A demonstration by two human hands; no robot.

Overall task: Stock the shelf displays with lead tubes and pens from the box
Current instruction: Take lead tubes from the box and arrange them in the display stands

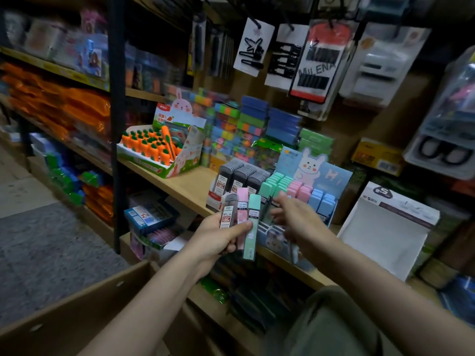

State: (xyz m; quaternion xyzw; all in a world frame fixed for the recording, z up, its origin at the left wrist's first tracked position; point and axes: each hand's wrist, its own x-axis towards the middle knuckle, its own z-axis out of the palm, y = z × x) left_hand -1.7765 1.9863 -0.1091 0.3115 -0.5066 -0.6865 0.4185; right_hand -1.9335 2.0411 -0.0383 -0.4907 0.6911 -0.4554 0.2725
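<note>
Head view: my left thumb (244, 225) lies across three fanned lead tubes, a grey one (228, 210), a pink one (242, 217) and a mint one (252, 227), with the fingers curled behind them, so each colour shows and can be drawn off singly. That left hand (218, 237) holds them just in front of the shelf edge (180, 187), near the displays they belong to. My right hand (295, 218) reaches toward the pastel bunny display (318, 176), fingers loosely spread; it is blurred, and I cannot tell whether it pinches anything (something thin seems to hang below it). The grey tube display (240, 176) stands just beside the pastel one, both with rows filled. The cardboard box (77, 304) sits low at my left, within easy return. I judge the stocking to be in mid-course.
</note>
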